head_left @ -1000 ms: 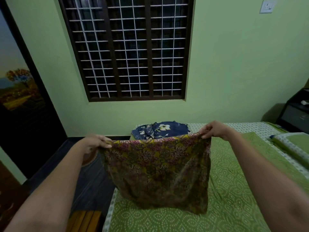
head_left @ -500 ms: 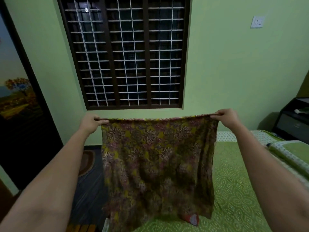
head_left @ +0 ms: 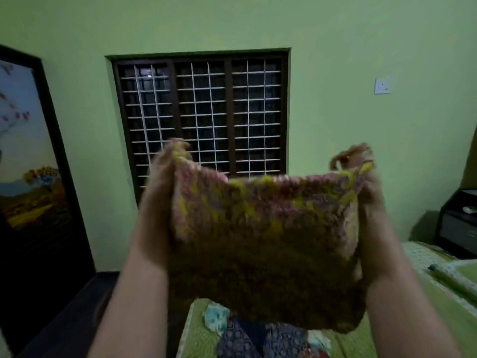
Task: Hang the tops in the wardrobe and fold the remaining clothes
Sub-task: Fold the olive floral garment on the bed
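Note:
A yellow and maroon floral garment (head_left: pixel 263 244) is held up in front of me, blurred by motion and doubled over so it hangs short. My left hand (head_left: pixel 161 197) grips its left edge and my right hand (head_left: pixel 366 192) grips its right edge, both raised to chest height with the cloth stretched between them. Below it, a blue floral garment (head_left: pixel 258 337) lies on the bed's green patterned cover (head_left: pixel 446 313).
A barred window (head_left: pixel 201 112) fills the green wall ahead. A dark wardrobe door with a landscape picture (head_left: pixel 28 182) stands at the left. A dark bedside cabinet (head_left: pixel 456 223) is at the right, with a pillow (head_left: pixel 464 277) beside it.
The hands have lifted the floral garment higher and closer to me, and it now hangs shorter, folded over. The view has tilted up, and the blue garment shows below.

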`<state>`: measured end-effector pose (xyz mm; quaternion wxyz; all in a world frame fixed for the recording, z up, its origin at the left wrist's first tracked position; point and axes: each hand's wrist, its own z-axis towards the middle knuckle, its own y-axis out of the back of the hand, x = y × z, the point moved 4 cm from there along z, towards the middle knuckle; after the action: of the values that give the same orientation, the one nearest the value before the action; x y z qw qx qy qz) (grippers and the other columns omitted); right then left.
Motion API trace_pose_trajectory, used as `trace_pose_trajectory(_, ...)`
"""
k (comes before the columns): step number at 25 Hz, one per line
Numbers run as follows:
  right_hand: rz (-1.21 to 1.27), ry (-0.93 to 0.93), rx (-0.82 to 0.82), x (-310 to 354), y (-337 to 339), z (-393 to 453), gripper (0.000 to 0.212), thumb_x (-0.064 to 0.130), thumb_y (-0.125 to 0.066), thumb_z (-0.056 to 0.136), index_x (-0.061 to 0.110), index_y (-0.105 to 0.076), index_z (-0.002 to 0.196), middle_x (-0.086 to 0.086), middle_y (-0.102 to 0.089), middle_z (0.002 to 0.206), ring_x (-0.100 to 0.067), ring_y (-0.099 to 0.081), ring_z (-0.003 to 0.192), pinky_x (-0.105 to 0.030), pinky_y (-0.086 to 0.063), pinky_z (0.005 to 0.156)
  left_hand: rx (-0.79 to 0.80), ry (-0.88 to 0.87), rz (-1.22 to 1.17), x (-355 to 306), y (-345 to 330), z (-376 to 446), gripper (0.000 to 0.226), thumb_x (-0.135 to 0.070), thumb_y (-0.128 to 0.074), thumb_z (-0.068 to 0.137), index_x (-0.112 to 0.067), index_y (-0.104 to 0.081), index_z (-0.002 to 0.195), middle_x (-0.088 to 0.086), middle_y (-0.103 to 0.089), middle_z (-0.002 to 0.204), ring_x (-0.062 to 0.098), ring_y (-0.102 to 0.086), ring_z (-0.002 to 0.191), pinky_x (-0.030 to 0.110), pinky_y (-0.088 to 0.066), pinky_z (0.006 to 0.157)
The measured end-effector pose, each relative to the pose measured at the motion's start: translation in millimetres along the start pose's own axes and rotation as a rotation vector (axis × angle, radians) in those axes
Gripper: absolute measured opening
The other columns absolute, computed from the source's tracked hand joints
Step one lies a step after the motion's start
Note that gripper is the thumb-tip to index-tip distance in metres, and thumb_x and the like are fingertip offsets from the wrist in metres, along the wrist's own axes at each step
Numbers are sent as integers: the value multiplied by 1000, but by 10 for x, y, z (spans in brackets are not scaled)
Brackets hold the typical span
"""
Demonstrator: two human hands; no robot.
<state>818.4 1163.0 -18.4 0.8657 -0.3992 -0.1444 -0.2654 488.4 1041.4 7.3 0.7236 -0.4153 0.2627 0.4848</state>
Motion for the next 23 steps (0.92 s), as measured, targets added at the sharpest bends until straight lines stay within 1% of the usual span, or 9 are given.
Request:
trace_pose_trajectory(2, -146, -88, 53, -338, -492, 27, 28, 21, -86, 57, 18, -68, 78, 6, -67, 70, -5, -62, 60, -24, -51, 61, 57, 30, 209, 237, -489, 187, 20, -39, -76, 67, -25, -73, 82, -7, -65, 70, 10, -58, 63, 21, -51, 55)
trace_pose_trajectory(5, -253, -174, 210, -674, -921, -83, 34, 38, -92, 47, 21, -72, 68, 2, -65, 66, -8, -60, 55, -21, -53, 55, 173, 78, 85, 582, -922, 255, 8, -14, -63, 77, -10, -68, 82, -2, -67, 66, 9, -62, 57, 20, -52, 53)
trace_pose_trajectory(10, -230, -269, 337, -716, -905, -198, 26, 31, -88, 59, 18, -70, 72, -2, -66, 73, -11, -64, 61, -25, -55, 57, 202, 65, 68, 720, -898, 172, 20, -18, -64, 76, -7, -62, 92, 0, -66, 71, 10, -63, 59, 23, -52, 50)
trace_pose_trajectory(13, -213, -315, 390, -728, -860, -241, 25, 29, -87, 62, 16, -70, 74, -4, -67, 77, -13, -66, 65, -25, -56, 61, 232, 58, 10, 759, -892, 151, 19, -17, -65, 75, -8, -62, 91, 0, -66, 76, 11, -62, 66, 23, -51, 60)
trace_pose_trajectory(18, -433, -349, 364, -646, -815, -259, 41, 36, -86, 62, 19, -59, 87, -4, -61, 95, -18, -59, 77, -31, -52, 66, 268, 139, 5, 798, -836, 146, 25, -15, -65, 79, -13, -69, 103, 5, -67, 84, 12, -64, 69, 23, -53, 59)
trace_pose_trajectory(19, -563, -297, 324, -615, -807, -275, 45, 38, -86, 62, 21, -56, 91, -1, -59, 97, -16, -57, 76, -28, -51, 65, 242, 157, 60, 817, -795, 158, 22, -16, -65, 81, -13, -70, 102, 4, -68, 83, 12, -64, 67, 24, -53, 57)
trace_pose_trajectory(21, -934, -16, 250, -503, -837, -338, 43, 25, -82, 70, 25, -51, 100, 4, -52, 107, -11, -52, 73, -23, -48, 67, 126, 167, 203, 859, -650, 196, 13, -19, -66, 84, -14, -71, 94, 2, -70, 76, 12, -65, 63, 26, -52, 56)
trace_pose_trajectory(22, -1142, 182, 290, -460, -894, -389, 41, 11, -77, 76, 26, -51, 103, 4, -48, 113, -11, -52, 74, -20, -47, 69, 73, 161, 249, 876, -577, 213, 11, -20, -66, 85, -14, -71, 93, 1, -70, 75, 12, -65, 63, 27, -52, 56)
trace_pose_trajectory(23, -1368, 374, 425, -471, -966, -467, 37, 1, -70, 79, 24, -53, 104, 3, -46, 117, -11, -52, 79, -19, -47, 72, 43, 148, 274, 894, -514, 226, 12, -20, -65, 86, -13, -70, 95, 2, -71, 76, 13, -65, 65, 26, -52, 57)
